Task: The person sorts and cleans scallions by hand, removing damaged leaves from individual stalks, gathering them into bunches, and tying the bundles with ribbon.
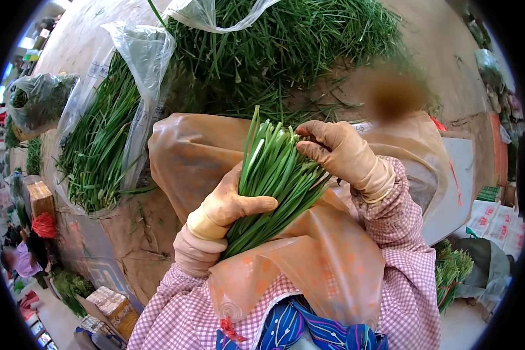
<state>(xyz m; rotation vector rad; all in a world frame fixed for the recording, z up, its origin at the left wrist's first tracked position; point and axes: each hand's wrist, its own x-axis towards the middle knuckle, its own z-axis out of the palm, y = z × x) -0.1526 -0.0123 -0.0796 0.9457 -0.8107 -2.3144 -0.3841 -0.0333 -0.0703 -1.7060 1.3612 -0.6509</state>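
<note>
My left hand (230,201), in a soiled, pale rubber glove, is wrapped round a bunch of garlic chives (277,175), its thumb lying across the front. The pale cut ends point up and away from me, while the green leaves slant down over my lap. One stalk sticks out above the others. At the upper right of the bunch is my right hand (344,151), gloved the same way. Its thumb and forefinger pinch at the stalk ends; exactly how many stalks they hold is hidden. A translucent orange-brown plastic apron (309,251) covers my lap beneath the bunch.
A large heap of loose chives (286,41) lies ahead on the ground. To the left stands an open clear plastic bag (143,52) filled with chives. Flattened cardboard (137,239) covers the floor there. A white board (458,181) lies at right, near tied greens (452,271).
</note>
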